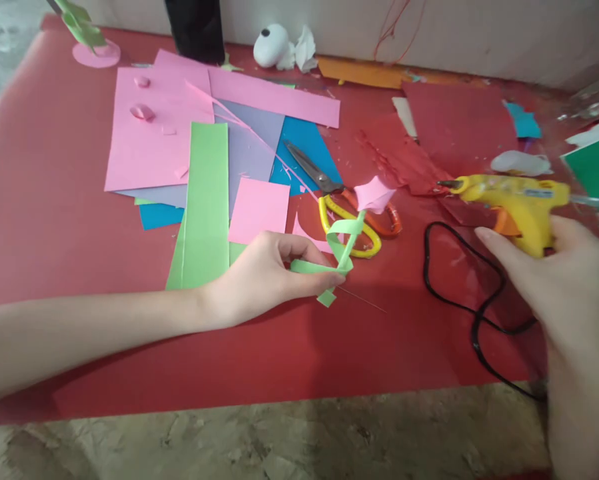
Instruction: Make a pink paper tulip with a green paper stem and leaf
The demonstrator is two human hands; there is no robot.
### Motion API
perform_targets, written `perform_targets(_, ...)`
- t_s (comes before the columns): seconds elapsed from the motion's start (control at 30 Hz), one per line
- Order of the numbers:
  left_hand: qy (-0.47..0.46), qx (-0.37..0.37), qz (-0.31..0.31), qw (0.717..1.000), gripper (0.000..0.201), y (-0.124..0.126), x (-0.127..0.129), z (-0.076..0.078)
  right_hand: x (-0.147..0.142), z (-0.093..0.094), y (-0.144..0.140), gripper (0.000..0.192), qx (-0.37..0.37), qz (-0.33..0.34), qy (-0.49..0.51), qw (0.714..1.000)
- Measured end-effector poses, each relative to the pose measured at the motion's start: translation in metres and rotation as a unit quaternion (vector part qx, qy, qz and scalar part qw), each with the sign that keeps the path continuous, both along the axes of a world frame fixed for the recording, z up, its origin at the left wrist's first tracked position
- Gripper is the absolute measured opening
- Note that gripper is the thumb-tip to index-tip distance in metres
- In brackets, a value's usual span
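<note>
Head view: left hand [266, 273] low over the red tabletop [54, 220], fingers pinched shut on a paper flower [352, 230] by its green stem; pink bloom tilted up to the right, over the scissors [346, 207]. Thin wire poking out from the stem's lower end, just above the tabletop. Right hand [564, 280] curled around the grip of a yellow glue gun [514, 200], nozzle pointing left, well apart from the flower. Black cord [459, 293] looping across the tabletop between the two hands. Behind the left hand, a green strip [206, 200] lying over pink sheets [154, 127], with a blue sheet [306, 143] under the scissor blades. Red paper [454, 127] at the far right.
</note>
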State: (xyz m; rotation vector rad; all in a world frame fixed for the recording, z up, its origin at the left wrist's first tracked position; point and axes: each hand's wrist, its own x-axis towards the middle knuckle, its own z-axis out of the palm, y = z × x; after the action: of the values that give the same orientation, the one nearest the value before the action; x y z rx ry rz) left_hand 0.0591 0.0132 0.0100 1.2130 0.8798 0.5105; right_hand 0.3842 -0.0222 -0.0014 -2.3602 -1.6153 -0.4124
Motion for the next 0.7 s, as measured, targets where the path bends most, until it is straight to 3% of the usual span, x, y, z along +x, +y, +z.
perform_targets(0.13, -0.005, -0.019, 0.029, 0.999, 0.017, 0.001, 0.0, 0.003, 0.011, -0.007, 0.024, 0.041, -0.021, -0.039, 0.057, 0.997)
perform_targets(0.23, 0.001, 0.007, 0.061, 0.998, 0.021, 0.003, -0.001, 0.009, 0.002, -0.001, 0.026, 0.044, 0.034, -0.023, 0.071, 0.997)
perform_targets(0.3, -0.013, 0.028, 0.076, 0.997, 0.023, 0.006, -0.003, 0.016, -0.018, 0.01, 0.019, 0.039, 0.094, 0.015, 0.083, 0.992)
perform_targets(0.4, -0.054, 0.055, 0.087, 0.993, 0.023, 0.01, -0.006, 0.027, -0.067, 0.031, 0.0, 0.018, 0.138, 0.149, 0.146, 0.968)
perform_targets(0.53, -0.088, 0.101, 0.099, 0.986, 0.022, 0.011, -0.012, 0.041, -0.136, 0.055, -0.014, 0.013, 0.099, 0.319, 0.257, 0.907)
perform_targets(0.57, -0.088, 0.112, 0.1, 0.985, 0.021, 0.01, -0.013, 0.044, -0.149, 0.059, -0.013, 0.011, 0.075, 0.355, 0.34, 0.868)
perform_targets(0.63, -0.084, 0.137, 0.098, 0.982, 0.02, 0.009, -0.015, 0.049, -0.166, 0.065, -0.009, 0.008, 0.034, 0.367, 0.453, 0.812)
perform_targets(0.7, -0.084, 0.165, 0.089, 0.979, 0.018, 0.007, -0.017, 0.052, -0.174, 0.069, -0.004, 0.007, 0.01, 0.367, 0.512, 0.777)
